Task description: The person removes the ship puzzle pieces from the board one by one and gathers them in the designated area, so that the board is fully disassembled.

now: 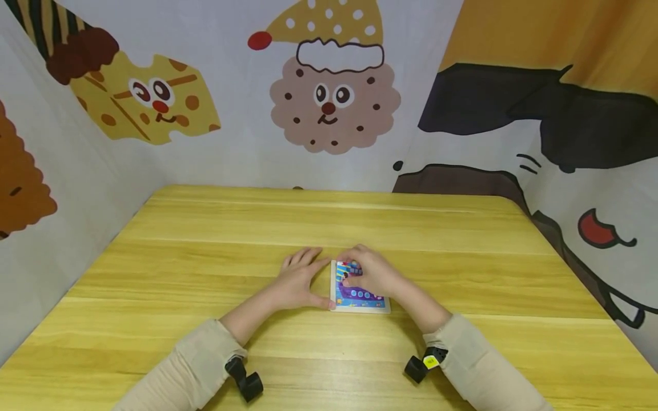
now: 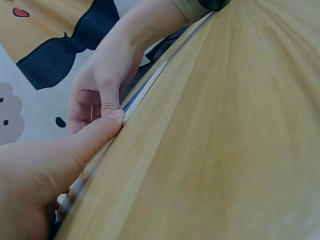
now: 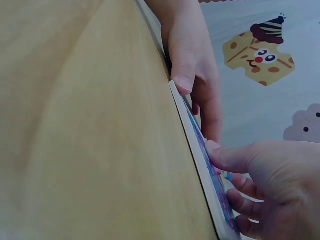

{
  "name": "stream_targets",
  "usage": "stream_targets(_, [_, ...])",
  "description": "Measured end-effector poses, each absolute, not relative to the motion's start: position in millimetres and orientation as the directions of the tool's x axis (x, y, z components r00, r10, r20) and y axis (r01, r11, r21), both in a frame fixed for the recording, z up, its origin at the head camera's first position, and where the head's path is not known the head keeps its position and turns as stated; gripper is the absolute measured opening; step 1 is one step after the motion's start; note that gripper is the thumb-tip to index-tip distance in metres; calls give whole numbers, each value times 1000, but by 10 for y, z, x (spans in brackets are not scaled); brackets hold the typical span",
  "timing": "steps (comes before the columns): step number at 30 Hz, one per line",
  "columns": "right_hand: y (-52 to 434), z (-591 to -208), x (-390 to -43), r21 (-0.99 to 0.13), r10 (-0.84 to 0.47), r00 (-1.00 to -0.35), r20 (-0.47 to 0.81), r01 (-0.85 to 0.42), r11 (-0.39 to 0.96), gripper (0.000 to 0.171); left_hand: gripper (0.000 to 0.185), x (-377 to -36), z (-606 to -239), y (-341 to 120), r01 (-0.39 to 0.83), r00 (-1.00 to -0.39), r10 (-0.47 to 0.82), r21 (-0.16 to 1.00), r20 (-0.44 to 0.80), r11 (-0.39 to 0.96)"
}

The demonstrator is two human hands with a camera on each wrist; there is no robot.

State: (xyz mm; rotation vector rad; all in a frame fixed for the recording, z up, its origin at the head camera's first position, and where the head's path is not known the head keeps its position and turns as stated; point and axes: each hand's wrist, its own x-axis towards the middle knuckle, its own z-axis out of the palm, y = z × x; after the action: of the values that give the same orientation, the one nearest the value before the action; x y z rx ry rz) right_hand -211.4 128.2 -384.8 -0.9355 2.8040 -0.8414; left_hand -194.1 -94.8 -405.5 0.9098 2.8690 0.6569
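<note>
Bright, even light, soft shadows; head view bends at edges, wrist views blur close up.

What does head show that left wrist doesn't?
Only head: the board's printed face, blue and purple with a row of dots, both beige sleeves, the wrist cameras, and the whole table.
Only left wrist: the board edge-on, a thin slab flat on the wood, with the left thumb tip pressed against its edge.
Both: the left hand against the board's left side, the right hand on top of it, and the cartoon backdrop.
</note>
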Motion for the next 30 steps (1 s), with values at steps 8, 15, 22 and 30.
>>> stream_targets(8, [1335, -3920, -2086, -585, -553, -817, 162, -531, 613, 48, 103, -1942, -4059, -947, 548, -816, 574, 412, 71, 728])
stream_targets(15, [1399, -4005, -2093, -698, -521, -825, 221, -506, 506, 35, 104, -1939, -4055, -945, 541, -820, 568, 417, 70, 730])
stream_targets(22, [1418, -4025, -2091, -737, -481, -848, 222, -469, 487, 31, 105, -1932, -4058, -942, 537, -825, 559, 418, 79, 733])
stream_targets(30, [1430, -3991, -2074, -792, -430, -865, 258, -444, 418, 27, 105, -1923, -4051, -939, 534, -825, 560, 417, 71, 735])
